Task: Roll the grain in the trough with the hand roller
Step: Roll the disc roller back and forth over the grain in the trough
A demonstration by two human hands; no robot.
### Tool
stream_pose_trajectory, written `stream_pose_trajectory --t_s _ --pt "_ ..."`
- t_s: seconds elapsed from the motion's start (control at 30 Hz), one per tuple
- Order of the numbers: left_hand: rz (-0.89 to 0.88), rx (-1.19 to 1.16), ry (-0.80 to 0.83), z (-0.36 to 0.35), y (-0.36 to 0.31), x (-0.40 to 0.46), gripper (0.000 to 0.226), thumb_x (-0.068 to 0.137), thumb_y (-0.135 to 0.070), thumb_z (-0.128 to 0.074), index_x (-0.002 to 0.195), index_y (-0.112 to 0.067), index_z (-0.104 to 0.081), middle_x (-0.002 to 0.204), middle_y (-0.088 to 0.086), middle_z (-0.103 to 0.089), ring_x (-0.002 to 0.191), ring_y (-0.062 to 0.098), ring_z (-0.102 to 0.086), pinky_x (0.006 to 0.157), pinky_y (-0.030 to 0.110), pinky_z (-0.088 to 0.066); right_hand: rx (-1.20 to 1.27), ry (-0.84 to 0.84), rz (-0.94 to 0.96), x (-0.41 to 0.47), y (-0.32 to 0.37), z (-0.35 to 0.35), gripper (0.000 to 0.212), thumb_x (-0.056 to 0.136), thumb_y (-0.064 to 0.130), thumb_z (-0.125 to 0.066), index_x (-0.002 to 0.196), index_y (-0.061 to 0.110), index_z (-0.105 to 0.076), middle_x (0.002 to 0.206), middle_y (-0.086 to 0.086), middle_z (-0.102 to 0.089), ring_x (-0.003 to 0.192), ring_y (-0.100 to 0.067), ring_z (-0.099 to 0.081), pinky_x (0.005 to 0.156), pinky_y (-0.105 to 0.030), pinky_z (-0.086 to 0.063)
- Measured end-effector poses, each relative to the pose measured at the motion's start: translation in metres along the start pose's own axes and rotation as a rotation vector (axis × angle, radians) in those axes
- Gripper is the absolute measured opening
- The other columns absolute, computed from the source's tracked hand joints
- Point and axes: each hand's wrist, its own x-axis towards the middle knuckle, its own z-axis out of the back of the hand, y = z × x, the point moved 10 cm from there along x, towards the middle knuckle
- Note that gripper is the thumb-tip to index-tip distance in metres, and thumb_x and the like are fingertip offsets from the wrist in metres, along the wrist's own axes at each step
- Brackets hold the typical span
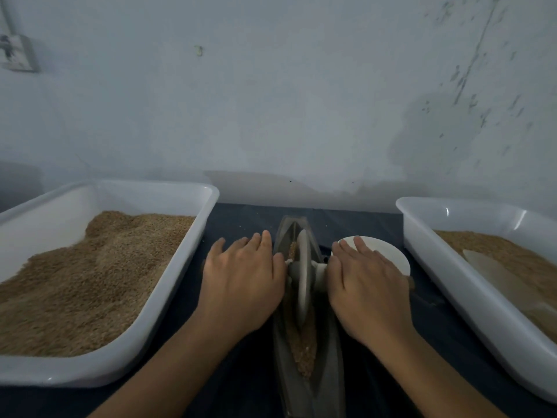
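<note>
Two flat hands press the hand roller's [303,276] axle: left hand [244,282] left of the narrow grey trough [328,351], right hand [366,289] right of it, fingers extended, not curled. The pale disc stands upright in the trough's brown grain [304,342].

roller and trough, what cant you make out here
Head view only:
- Roller axle handles: covered by the left hand and right hand.
- Trough near end: cut off by the bottom edge.
- Bowl: contents hidden by the right hand.
- Right tray: cut off at the right edge.
</note>
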Motion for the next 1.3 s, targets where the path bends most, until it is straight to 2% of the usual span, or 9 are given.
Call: stream_pose_trajectory --t_s 0.2,0.3,0.43,0.53,0.6,0.67,0.87,1.1,1.3 --pt "0.001 0.162 0.141 -0.026 0.013 0.069 0.042 0.104 -0.034 -0.018 0.105 -0.028 -0.060 0.144 -0.002 -0.062 0.111 0.030 -0.066 0.102 0.060 -0.042 -0.009 0.107 -0.043 0.075 -0.003 -0.023 0.062 0.107 0.036 -0.015 0.133 0.012 -0.066 0.149 -0.004 -0.058 0.154 -0.024 -0.029 0.124 -0.049 -0.025" --pt "0.030 0.151 0.107 -0.023 0.016 0.079 0.043 0.106 -0.032 -0.021 0.109 -0.026 -0.063 0.114 0.000 -0.071 0.092 0.029 -0.065 0.087 0.055 -0.046 -0.047 0.128 -0.040 0.088 -0.004 -0.027 0.061 0.107 0.036 -0.018 0.129 0.012 -0.070 0.145 -0.005 -0.062 0.154 -0.026 -0.030 0.123 -0.050 -0.026" --pt "0.028 0.118 0.022 -0.008 0.001 0.057 0.052 0.099 -0.037 -0.004 0.078 -0.027 -0.050 0.075 -0.008 -0.059 0.060 0.013 -0.045 0.106 0.059 -0.042 0.012 0.139 -0.070 0.053 -0.006 -0.020 0.056 0.109 0.035 -0.018 0.135 0.016 -0.063 0.153 -0.003 -0.054 0.155 -0.024 -0.028 0.110 -0.050 -0.035" --pt "0.023 0.037 -0.078 0.002 -0.002 0.017 0.059 0.104 -0.045 -0.008 0.109 -0.029 -0.064 0.101 -0.007 -0.072 0.092 0.014 -0.067 0.113 0.054 -0.040 0.019 0.004 -0.008 0.009 -0.005 -0.001 0.056 0.109 0.037 -0.019 0.140 0.017 -0.061 0.151 -0.001 -0.057 0.150 -0.019 -0.039 0.108 -0.044 -0.041" --pt "0.024 -0.040 -0.100 0.007 -0.001 -0.014 0.069 0.104 -0.051 -0.007 0.142 -0.022 -0.057 0.135 -0.004 -0.068 0.123 0.014 -0.064 0.118 0.050 -0.036 -0.018 -0.128 0.059 -0.016 0.002 0.017 0.058 0.106 0.039 -0.024 0.139 0.015 -0.065 0.144 -0.004 -0.063 0.140 -0.022 -0.053 0.110 -0.044 -0.043" --pt "0.032 -0.086 -0.073 0.006 0.005 -0.033 0.074 0.104 -0.054 -0.005 0.153 -0.020 -0.049 0.148 -0.003 -0.060 0.135 0.013 -0.057 0.119 0.047 -0.036 -0.032 -0.154 0.104 -0.026 0.011 0.023 0.061 0.105 0.041 -0.024 0.141 0.013 -0.064 0.145 -0.005 -0.062 0.141 -0.022 -0.052 0.116 -0.046 -0.040" --pt "0.023 -0.035 -0.092 0.000 0.006 0.005 0.063 0.105 -0.049 -0.016 0.149 -0.022 -0.053 0.135 -0.003 -0.068 0.120 0.016 -0.065 0.100 0.046 -0.049 0.002 0.050 0.040 0.013 0.003 -0.005 0.068 0.103 0.044 -0.009 0.148 0.024 -0.056 0.154 0.005 -0.054 0.151 -0.016 -0.037 0.127 -0.043 -0.023" --pt "0.107 0.031 0.053 -0.024 0.017 0.084 0.075 0.094 -0.049 -0.011 0.162 -0.026 -0.032 0.145 0.003 -0.062 0.138 0.031 -0.051 0.106 0.057 -0.036 -0.020 0.146 -0.049 0.084 -0.011 -0.036 0.058 0.107 0.039 -0.015 0.150 0.033 -0.053 0.149 0.003 -0.059 0.152 -0.026 -0.035 0.126 -0.055 -0.013" --pt "0.043 0.031 -0.085 -0.006 0.005 0.019 0.070 0.102 -0.048 -0.012 0.152 -0.015 -0.048 0.136 0.001 -0.068 0.122 0.020 -0.064 0.113 0.053 -0.038 0.026 0.083 0.012 0.026 -0.002 -0.015 0.064 0.105 0.040 -0.011 0.153 0.024 -0.050 0.157 0.004 -0.050 0.154 -0.019 -0.030 0.127 -0.049 -0.018"
